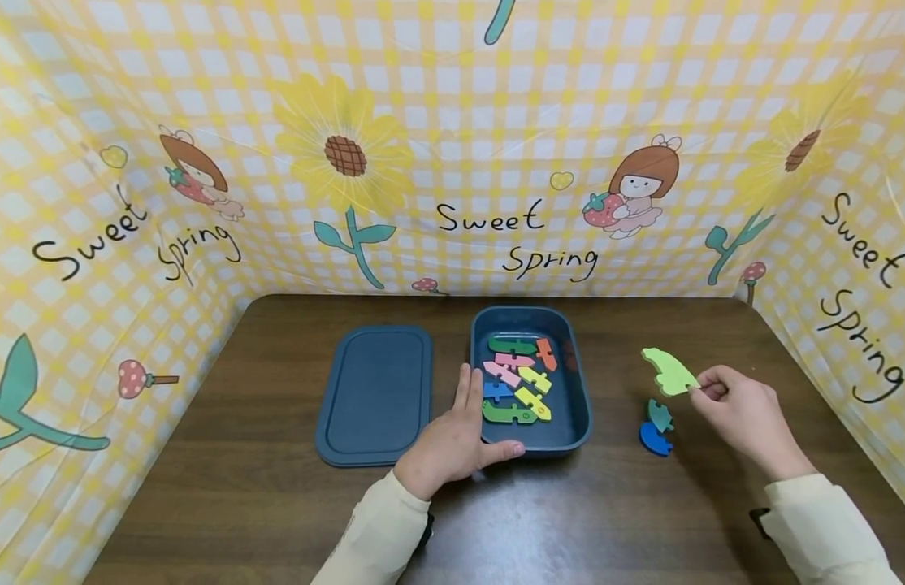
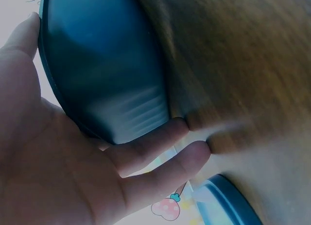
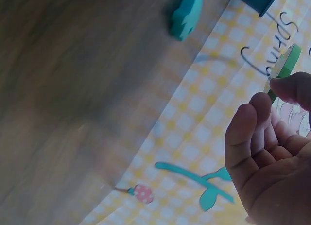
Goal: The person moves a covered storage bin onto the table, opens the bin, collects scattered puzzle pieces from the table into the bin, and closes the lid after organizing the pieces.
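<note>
A dark blue tray (image 1: 578, 406) holds several coloured foam puzzle pieces (image 1: 518, 378). My left hand (image 1: 456, 439) rests flat against the tray's left wall (image 2: 112, 84), fingers straight, thumb along its front edge. To the right, my right hand (image 1: 741, 410) pinches a light green foam piece (image 1: 668, 372) by its edge, held above the table; in the right wrist view the green piece (image 3: 286, 64) shows between thumb and fingertips (image 3: 265, 106). A teal piece (image 1: 660, 415) and a blue piece (image 1: 654, 439) lie on the table beneath it; the teal piece (image 3: 187, 16) also shows in the right wrist view.
The tray's dark blue lid (image 1: 374, 394) lies flat left of the tray. A brown wooden table (image 1: 240, 487) is walled on three sides by a yellow checked cloth (image 1: 452, 146) printed with sunflowers.
</note>
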The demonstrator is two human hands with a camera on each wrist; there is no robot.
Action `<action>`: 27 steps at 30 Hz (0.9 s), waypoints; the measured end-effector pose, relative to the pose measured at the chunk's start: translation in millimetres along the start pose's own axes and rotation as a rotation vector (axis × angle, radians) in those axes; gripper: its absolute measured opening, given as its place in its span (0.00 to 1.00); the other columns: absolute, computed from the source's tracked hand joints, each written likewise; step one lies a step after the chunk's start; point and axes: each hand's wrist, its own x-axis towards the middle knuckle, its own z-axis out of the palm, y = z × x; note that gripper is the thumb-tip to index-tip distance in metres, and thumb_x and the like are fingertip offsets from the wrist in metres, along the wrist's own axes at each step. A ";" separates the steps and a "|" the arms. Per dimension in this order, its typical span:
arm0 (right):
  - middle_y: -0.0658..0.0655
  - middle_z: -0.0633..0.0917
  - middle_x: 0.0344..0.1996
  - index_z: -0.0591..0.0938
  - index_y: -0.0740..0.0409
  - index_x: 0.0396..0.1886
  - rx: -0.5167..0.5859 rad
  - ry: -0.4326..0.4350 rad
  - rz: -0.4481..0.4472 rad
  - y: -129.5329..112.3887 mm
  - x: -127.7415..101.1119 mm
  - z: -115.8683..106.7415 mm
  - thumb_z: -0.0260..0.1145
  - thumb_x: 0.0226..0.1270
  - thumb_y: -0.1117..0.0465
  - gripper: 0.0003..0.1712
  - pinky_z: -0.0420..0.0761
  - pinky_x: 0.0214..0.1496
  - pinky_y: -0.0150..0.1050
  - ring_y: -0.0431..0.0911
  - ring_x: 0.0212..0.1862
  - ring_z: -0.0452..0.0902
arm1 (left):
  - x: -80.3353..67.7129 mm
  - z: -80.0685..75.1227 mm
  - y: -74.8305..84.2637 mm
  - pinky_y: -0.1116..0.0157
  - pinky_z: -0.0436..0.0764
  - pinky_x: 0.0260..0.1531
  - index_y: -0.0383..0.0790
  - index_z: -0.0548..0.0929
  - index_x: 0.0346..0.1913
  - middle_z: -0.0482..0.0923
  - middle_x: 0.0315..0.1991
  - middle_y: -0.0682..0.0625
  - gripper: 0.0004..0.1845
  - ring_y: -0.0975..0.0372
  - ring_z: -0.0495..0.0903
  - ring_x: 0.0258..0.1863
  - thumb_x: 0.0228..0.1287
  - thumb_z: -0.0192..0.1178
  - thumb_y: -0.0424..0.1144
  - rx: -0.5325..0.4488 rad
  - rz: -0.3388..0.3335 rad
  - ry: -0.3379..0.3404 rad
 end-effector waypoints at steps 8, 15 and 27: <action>0.51 0.84 0.27 0.83 0.62 0.38 0.033 -0.031 -0.035 -25.7 12.3 9.9 0.66 0.65 0.63 0.06 0.74 0.33 0.40 0.44 0.30 0.76 | -0.5 -0.8 0.8 0.60 0.77 0.27 0.42 0.36 0.82 0.25 0.82 0.47 0.65 0.54 0.83 0.34 0.59 0.65 0.69 0.006 0.000 0.004; 0.51 0.84 0.28 0.83 0.62 0.39 0.063 -0.066 -0.082 -45.7 24.8 19.8 0.66 0.66 0.63 0.06 0.75 0.35 0.43 0.44 0.30 0.76 | -1.2 -0.7 0.3 0.59 0.79 0.31 0.41 0.37 0.82 0.26 0.82 0.46 0.65 0.52 0.83 0.37 0.59 0.65 0.69 0.013 0.002 0.012; 0.53 0.84 0.29 0.82 0.62 0.38 0.090 -0.092 -0.110 -71.5 40.5 33.9 0.65 0.67 0.63 0.06 0.76 0.37 0.46 0.47 0.31 0.76 | -1.8 -0.2 -0.1 0.62 0.76 0.24 0.42 0.35 0.82 0.24 0.81 0.47 0.65 0.60 0.80 0.25 0.59 0.66 0.68 -0.003 0.003 0.004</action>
